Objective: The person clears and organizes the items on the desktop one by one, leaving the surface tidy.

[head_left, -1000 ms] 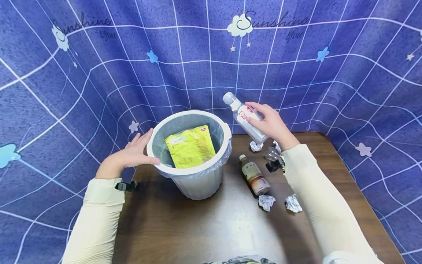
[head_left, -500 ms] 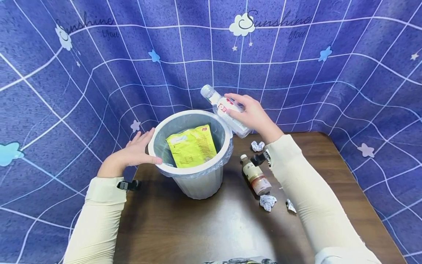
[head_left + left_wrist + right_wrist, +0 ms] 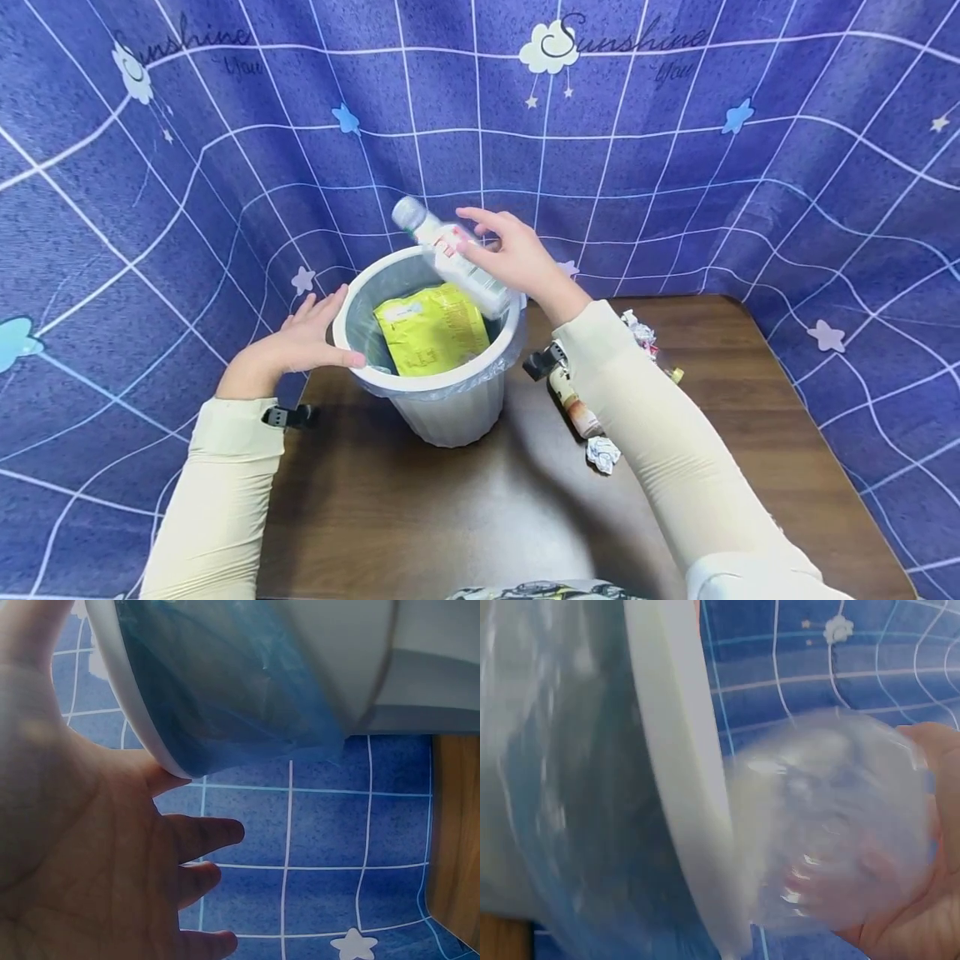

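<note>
A clear plastic bottle (image 3: 467,268) with a white and red label is held tilted in my right hand (image 3: 517,254), neck toward the back left. It overlaps the right part of the bin's mouth in the head view. In the right wrist view, the clear base of the bottle (image 3: 832,832) shows close beside the white rim. My left hand (image 3: 296,346) rests against the left rim of the grey-white bin (image 3: 450,417), thumb over the edge and fingers spread outside it. A yellow packet (image 3: 423,333) lies inside the bin, on its plastic liner (image 3: 217,682).
On the brown table (image 3: 420,533), right of the bin, lies a bottle of brown drink (image 3: 576,407), partly behind my right sleeve. Crumpled paper (image 3: 602,455) is near its base, with more crumpled pieces (image 3: 637,327) farther back. A blue patterned curtain (image 3: 480,108) encloses the table.
My right hand has carried the clear bottle leftward from above the table to over the bin's mouth. My left hand has stayed at the rim.
</note>
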{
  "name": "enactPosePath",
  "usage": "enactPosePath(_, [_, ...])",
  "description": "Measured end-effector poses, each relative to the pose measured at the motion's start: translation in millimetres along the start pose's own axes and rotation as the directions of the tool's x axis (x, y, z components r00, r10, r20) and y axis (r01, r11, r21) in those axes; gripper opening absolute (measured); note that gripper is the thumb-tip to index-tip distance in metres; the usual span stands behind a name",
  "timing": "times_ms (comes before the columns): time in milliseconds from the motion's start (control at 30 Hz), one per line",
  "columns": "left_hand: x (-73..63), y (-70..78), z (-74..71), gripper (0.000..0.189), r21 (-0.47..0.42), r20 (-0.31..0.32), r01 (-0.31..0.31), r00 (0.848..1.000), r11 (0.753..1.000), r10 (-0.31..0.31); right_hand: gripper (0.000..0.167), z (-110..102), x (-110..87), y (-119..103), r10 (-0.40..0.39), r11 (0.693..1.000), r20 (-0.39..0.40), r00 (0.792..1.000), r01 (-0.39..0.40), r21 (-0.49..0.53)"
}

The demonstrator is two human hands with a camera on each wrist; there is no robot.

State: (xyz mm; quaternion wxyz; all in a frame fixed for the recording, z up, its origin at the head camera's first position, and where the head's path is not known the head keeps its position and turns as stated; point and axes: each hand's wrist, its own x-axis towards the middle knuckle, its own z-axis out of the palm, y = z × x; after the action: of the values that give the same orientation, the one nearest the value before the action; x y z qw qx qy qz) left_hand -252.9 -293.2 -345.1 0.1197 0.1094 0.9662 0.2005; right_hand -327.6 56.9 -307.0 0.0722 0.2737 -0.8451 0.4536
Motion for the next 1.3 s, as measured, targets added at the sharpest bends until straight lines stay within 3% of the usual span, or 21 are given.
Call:
enactPosePath(167, [2.6, -1.0, 0.2, 0.126, 0.008, 0.002, 0.003, 1.0, 1.0, -0.003, 0.045, -2.0, -2.2, 9.3, 0.017, 0.994, -0.1, 0.995, -0.006, 0.108])
enactPosePath(367, [5.4, -3.5, 1.4, 0.127, -0.004, 0.01, -0.004, 1.0, 1.0, 0.004, 0.038, -25.7, -15.6, 44.9, 0.073, 0.976, -0.248, 0.966, -0.019, 0.215])
enactPosePath(667, [5.3, -1.4, -0.1, 0.126, -0.025, 0.033, 0.014, 0.999, 1.0, -0.013, 0.038, -70.3, -49.7, 95.5, 0.175, 0.955, -0.332, 0.927, -0.078, 0.285])
enactPosePath(833, [4.1, -0.6, 0.0, 0.128, -0.03, 0.045, 0.016, 0.999, 0.999, -0.015, 0.037, -88.8, -70.1, 134.8, 0.223, 0.958, -0.357, 0.907, -0.135, 0.254])
enactPosePath(967, [4.2, -1.3, 1.3, 0.128, -0.036, 0.048, 0.021, 0.999, 0.999, -0.019, 0.037, -98.2, -83.8, 180.2, 0.212, 0.975, -0.398, 0.892, -0.162, 0.155])
enactPosePath(1100, [4.3, -1.2, 0.5, 0.128, -0.04, 0.045, 0.02, 0.999, 0.999, -0.018, 0.037, -104.2, -98.8, 209.1, 0.223, 0.974, -0.426, 0.877, -0.213, 0.07])
enactPosePath(1300, [4.6, 0.1, -0.3, 0.127, -0.056, 0.043, 0.016, 0.999, 0.998, -0.013, 0.038, -101.8, -123.2, 248.2, 0.245, 0.966, -0.417, 0.875, -0.256, 0.029])
